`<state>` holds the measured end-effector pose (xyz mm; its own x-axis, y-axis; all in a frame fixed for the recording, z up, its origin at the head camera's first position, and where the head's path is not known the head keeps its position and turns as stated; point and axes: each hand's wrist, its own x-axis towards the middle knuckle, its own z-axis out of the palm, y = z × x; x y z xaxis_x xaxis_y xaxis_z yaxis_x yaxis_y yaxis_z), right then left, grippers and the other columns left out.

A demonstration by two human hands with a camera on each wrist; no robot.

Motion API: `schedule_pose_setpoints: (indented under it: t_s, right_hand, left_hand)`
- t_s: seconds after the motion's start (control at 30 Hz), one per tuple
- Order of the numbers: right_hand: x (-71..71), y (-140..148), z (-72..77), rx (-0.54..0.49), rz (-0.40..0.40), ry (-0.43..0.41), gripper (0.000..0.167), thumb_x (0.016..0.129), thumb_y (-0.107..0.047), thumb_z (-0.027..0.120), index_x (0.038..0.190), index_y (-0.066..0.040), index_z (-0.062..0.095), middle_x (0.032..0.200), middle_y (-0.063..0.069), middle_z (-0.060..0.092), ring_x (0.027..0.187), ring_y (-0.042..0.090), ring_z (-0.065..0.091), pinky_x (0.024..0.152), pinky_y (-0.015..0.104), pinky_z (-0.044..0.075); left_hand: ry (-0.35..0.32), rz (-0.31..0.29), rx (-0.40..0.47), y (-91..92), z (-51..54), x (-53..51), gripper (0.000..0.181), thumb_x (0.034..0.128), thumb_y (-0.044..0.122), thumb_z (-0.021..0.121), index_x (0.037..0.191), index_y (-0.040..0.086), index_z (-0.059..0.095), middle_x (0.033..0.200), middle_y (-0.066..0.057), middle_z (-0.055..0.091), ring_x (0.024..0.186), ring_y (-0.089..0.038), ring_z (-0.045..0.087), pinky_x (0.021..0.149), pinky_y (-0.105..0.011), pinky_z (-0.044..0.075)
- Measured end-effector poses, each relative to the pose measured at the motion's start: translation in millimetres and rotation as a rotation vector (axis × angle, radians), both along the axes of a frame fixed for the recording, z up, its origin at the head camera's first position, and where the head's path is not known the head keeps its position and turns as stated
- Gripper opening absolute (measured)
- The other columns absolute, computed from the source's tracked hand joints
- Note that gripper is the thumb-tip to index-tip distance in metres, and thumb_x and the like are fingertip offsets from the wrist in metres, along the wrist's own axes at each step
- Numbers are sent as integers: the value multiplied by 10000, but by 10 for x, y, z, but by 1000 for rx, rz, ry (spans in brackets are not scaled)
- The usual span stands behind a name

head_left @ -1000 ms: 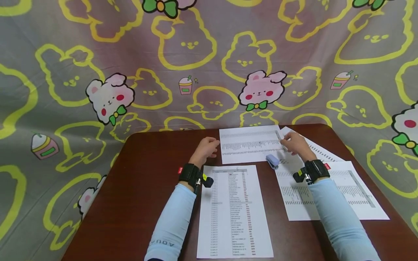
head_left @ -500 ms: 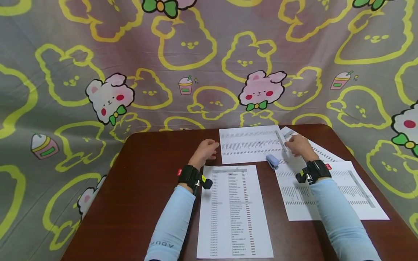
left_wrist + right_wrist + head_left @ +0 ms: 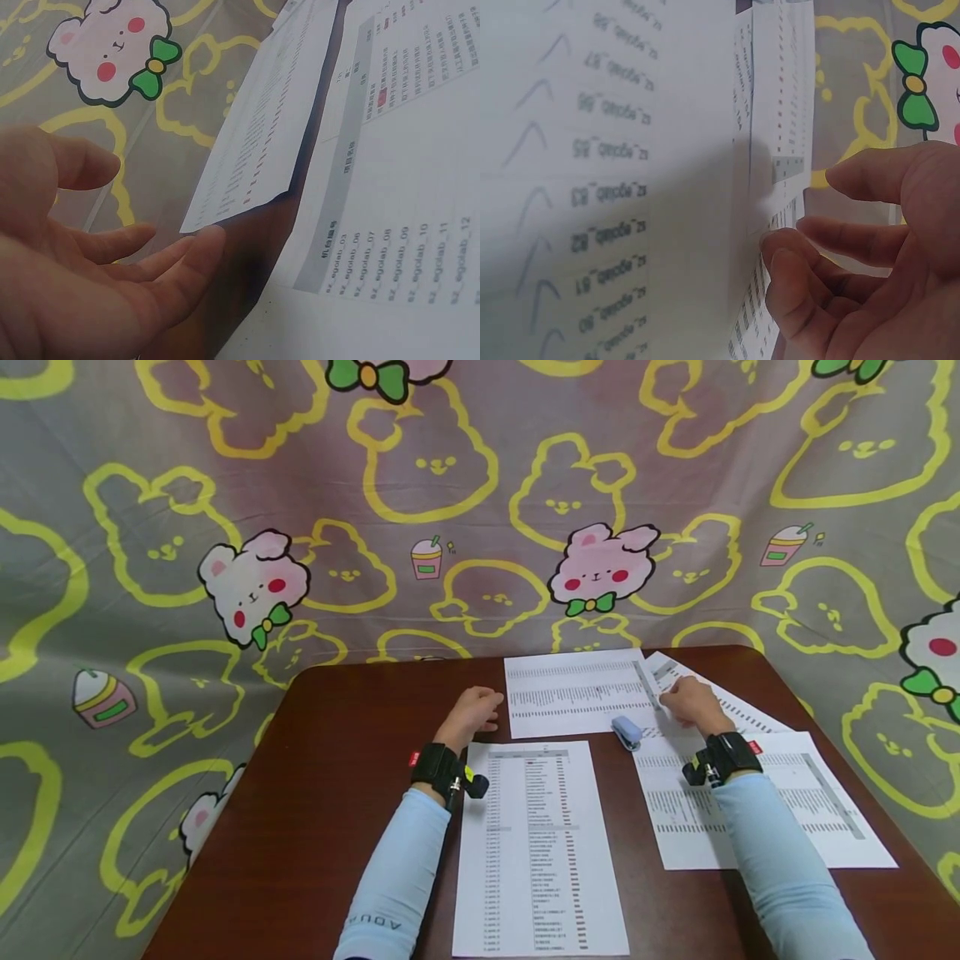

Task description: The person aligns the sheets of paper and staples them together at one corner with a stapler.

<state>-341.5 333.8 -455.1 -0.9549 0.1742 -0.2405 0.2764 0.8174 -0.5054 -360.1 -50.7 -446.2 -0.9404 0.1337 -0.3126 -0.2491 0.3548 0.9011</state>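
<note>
My left hand [image 3: 472, 714] is beside the left edge of a printed sheet [image 3: 558, 681] at the far side of the table. Its fingers are loosely bent and the left wrist view shows nothing between them. My right hand [image 3: 692, 703] is over the overlapping papers at the far right. In the right wrist view its thumb stands apart from the loosely curled fingers [image 3: 789, 281], which hold nothing; whether they touch paper I cannot tell. A small lavender-blue stapler [image 3: 627, 732] lies between the hands, by the far sheet's lower right corner.
A long printed list [image 3: 551, 877] lies upright in front, by the left forearm. Another sheet [image 3: 772, 843] is under the right forearm, and a slanted one [image 3: 750, 718] shows behind the right hand. A cartoon-patterned cloth [image 3: 480, 468] hangs behind the brown table [image 3: 300, 827].
My right hand has shifted slightly right, off the far sheet's right edge. My left hand has dropped a little toward me. The papers and stapler have stayed in place.
</note>
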Motion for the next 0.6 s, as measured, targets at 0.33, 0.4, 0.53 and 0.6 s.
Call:
schedule_pose_setpoints:
  t_s: [0.33, 0.4, 0.53, 0.6]
  right_hand:
    - [-7, 18, -35, -17, -29, -14, 254, 920, -228, 510, 889, 14, 577, 563, 13, 432, 524, 169, 487, 519, 294, 384]
    - [-10, 20, -39, -23, -37, -15, 258, 923, -229, 509, 916, 18, 580, 568, 16, 439, 523, 169, 495, 517, 293, 388]
    - [-31, 28, -50, -21, -39, -4, 264, 918, -230, 510, 913, 23, 585, 556, 11, 447, 502, 160, 493, 500, 288, 381]
    - [-46, 30, -58, -16, -35, 4, 255, 908, -227, 510, 875, 14, 585, 545, 4, 445, 489, 153, 483, 490, 285, 374]
  left_hand:
    - [-17, 14, 21, 33, -31, -15, 514, 999, 302, 530, 1423, 27, 437, 1404, -182, 496, 1227, -344, 540, 958, -401, 521]
    - [-22, 14, 30, 36, -32, -9, 506, 1001, 295, 531, 1419, 25, 440, 1408, -182, 492, 1234, -348, 534, 958, -405, 521]
    - [-29, 16, 42, 38, -28, -14, 504, 1001, 294, 528, 1418, 23, 449, 1410, -185, 495, 1240, -344, 535, 956, -404, 522]
    - [-34, 25, 50, 40, -27, -30, 507, 998, 296, 531, 1419, 24, 455, 1407, -186, 503, 1238, -337, 543, 955, -400, 522]
